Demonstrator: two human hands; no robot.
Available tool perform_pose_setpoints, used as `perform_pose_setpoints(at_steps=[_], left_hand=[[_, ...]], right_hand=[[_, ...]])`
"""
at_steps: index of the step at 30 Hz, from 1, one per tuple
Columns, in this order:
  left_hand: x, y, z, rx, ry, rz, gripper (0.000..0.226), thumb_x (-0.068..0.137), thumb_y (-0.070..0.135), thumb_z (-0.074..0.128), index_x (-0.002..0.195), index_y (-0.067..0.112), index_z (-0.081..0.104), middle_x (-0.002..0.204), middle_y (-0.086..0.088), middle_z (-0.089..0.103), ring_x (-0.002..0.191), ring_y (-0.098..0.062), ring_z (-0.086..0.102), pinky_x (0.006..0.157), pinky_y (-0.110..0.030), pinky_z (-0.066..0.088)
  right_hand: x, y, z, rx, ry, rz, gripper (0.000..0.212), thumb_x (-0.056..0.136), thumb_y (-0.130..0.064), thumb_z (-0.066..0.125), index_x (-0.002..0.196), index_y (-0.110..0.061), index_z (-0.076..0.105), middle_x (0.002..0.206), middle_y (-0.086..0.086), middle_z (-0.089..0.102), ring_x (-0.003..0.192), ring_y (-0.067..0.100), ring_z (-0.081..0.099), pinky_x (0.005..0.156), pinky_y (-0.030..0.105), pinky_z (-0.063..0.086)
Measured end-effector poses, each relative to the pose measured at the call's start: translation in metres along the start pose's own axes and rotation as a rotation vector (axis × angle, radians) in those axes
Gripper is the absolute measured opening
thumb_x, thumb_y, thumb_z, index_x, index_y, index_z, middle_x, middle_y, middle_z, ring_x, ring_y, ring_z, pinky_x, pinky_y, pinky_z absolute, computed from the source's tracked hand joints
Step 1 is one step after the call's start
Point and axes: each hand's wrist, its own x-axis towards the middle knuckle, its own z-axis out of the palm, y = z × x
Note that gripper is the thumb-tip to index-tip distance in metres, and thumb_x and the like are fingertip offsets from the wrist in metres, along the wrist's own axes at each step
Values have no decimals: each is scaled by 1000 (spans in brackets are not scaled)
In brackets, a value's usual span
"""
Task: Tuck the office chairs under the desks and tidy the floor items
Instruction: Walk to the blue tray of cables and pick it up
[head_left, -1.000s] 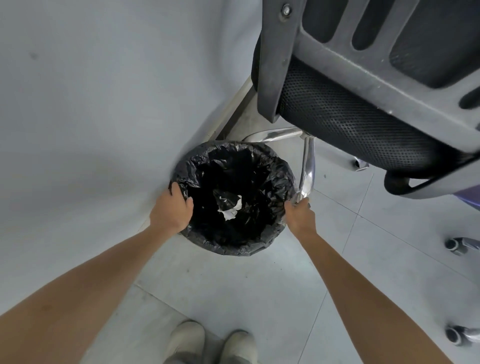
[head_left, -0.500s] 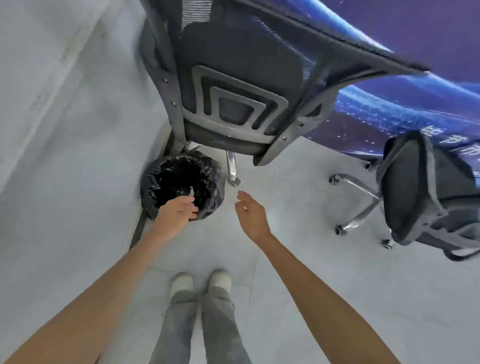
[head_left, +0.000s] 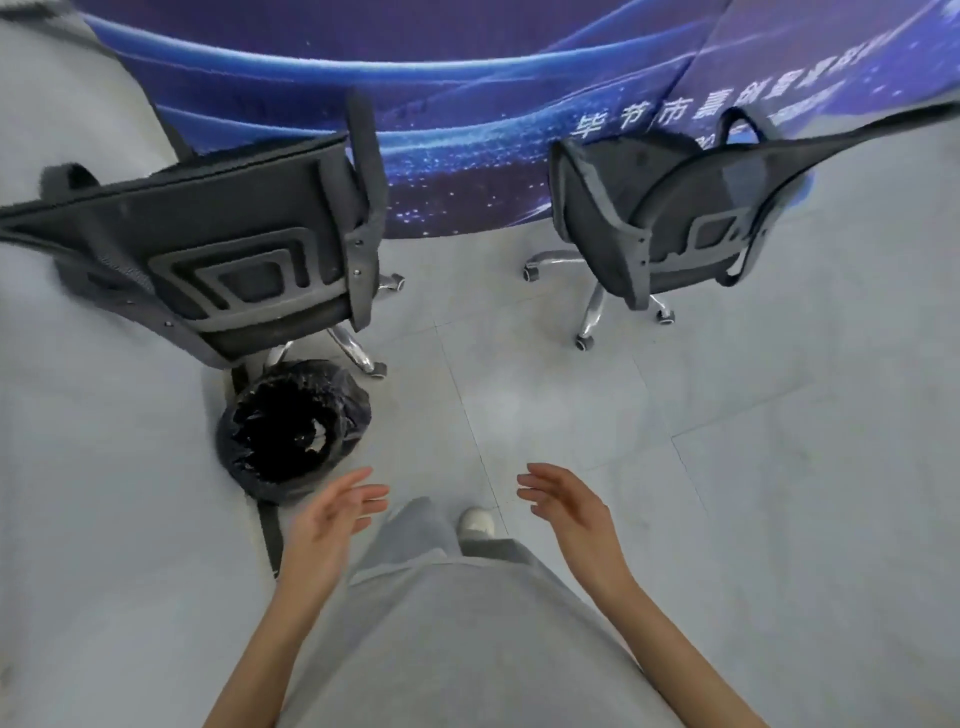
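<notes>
At the left edge of the tiled floor (head_left: 727, 415), a black mesh office chair (head_left: 218, 249) stands against the pale desk panel, and just in front of its base sits a black-lined waste bin (head_left: 293, 428). The left hand (head_left: 332, 525) hovers near the bin, fingers loose, holding nothing. The right hand (head_left: 569, 512) is likewise relaxed and empty. A second office chair (head_left: 670, 218) stands farther right, by the blue banner (head_left: 467, 130).

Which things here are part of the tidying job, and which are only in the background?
Job: left chair; right chair; bin; left hand and right hand, both empty.

Background: blue banner; floor; shoe.
</notes>
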Motion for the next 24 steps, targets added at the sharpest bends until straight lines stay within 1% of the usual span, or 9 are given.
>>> perform_pose_setpoints(at_steps=[3, 6, 9, 12, 14, 16, 20, 22, 24], left_hand=[[32, 21, 25, 94, -87, 13, 25, 95, 3, 41, 103, 14, 62, 94, -4, 70, 80, -11, 67, 71, -17, 53], [74, 49, 64, 186, -256, 30, 25, 95, 1, 41, 101, 13, 62, 89, -3, 71, 81, -16, 67, 72, -19, 53], [119, 76, 110, 294, -469, 83, 26, 94, 0, 42, 98, 16, 62, 84, 0, 72, 75, -8, 68, 71, -15, 52], [156, 103, 163, 412, -685, 124, 20, 94, 5, 46, 97, 18, 61, 78, 4, 74, 73, -4, 67, 70, -15, 52], [175, 119, 204, 500, -821, 138, 21, 94, 6, 46, 95, 22, 60, 77, 14, 74, 72, -2, 67, 70, -16, 51], [189, 135, 252, 577, -956, 177, 26, 95, 4, 43, 94, 23, 60, 77, 18, 73, 71, -1, 67, 68, -13, 50], [192, 165, 359, 694, -1189, 293, 26, 95, 4, 42, 97, 23, 60, 78, 10, 72, 73, -1, 66, 71, -14, 50], [189, 174, 415, 701, -1266, 326, 26, 95, 5, 44, 98, 24, 60, 80, 9, 72, 75, -2, 67, 74, -17, 50], [184, 180, 469, 692, -1319, 355, 19, 92, 13, 47, 98, 26, 60, 79, 15, 73, 75, -2, 67, 75, -17, 50]], right_hand=[[3, 12, -21, 114, 145, 17, 32, 90, 3, 46, 106, -20, 61, 105, 0, 68, 95, 11, 66, 83, 25, 51], [22, 13, -37, 298, 339, 65, 29, 90, 3, 45, 108, -14, 61, 104, 4, 69, 95, 17, 66, 81, 27, 52], [43, 4, -54, 462, 540, 106, 28, 92, 2, 42, 110, -10, 60, 103, 7, 68, 95, 19, 66, 80, 26, 54], [45, 0, -70, 557, 755, 124, 28, 92, 1, 42, 110, -12, 60, 101, 5, 69, 90, 14, 67, 78, 23, 54], [38, 2, -80, 613, 863, 164, 27, 92, 1, 43, 107, -14, 60, 99, 4, 69, 87, 11, 67, 76, 20, 54], [28, 10, -87, 675, 971, 210, 27, 92, 2, 43, 105, -15, 60, 98, 5, 69, 85, 10, 67, 74, 18, 54], [19, 28, -110, 816, 1154, 290, 28, 90, 4, 43, 107, -12, 60, 100, 7, 69, 86, 12, 68, 72, 16, 54], [25, 37, -133, 867, 1208, 303, 28, 90, 5, 43, 106, -12, 60, 101, 8, 68, 88, 14, 68, 74, 20, 55], [38, 43, -169, 902, 1227, 298, 28, 91, 4, 43, 106, -12, 59, 103, 10, 68, 91, 17, 67, 77, 25, 54]])
